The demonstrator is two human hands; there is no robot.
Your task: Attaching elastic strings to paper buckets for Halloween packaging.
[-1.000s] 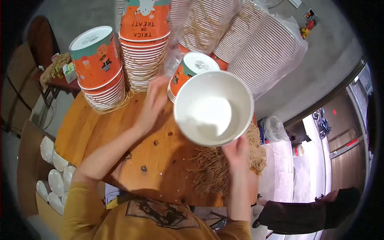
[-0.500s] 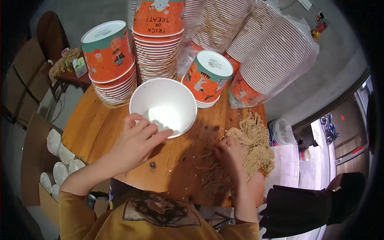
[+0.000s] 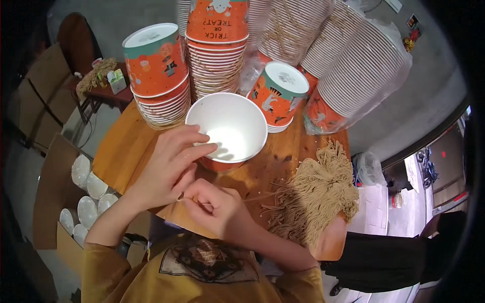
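A white-lined paper bucket (image 3: 227, 118) with an orange outside stands mouth up before me, tilted a little my way. My left hand (image 3: 169, 164) is at its near left rim, fingers stretched out and apart, fingertips over the opening. Close below it my right hand (image 3: 214, 207) pinches a thin tan cord; a short end of it shows between the two hands. The cord trails right toward a heap of tan cords (image 3: 323, 187) on the wooden table (image 3: 118, 151). Whether the left thumb touches the cord is hidden.
Upside-down orange buckets stand in a stack (image 3: 156, 70) at the left, a taller stack (image 3: 217, 60) and a short one (image 3: 278, 96). Bagged stacks (image 3: 356, 70) lean behind. Left of the table, a carton (image 3: 60, 197) holds wrapped white tubs. A person in dark clothing (image 3: 384, 257) is at the right.
My right hand has left the cord heap and come left beside my left hand, with a cord in its pinch. My left hand has shifted slightly along the bucket rim; the view has turned a little.
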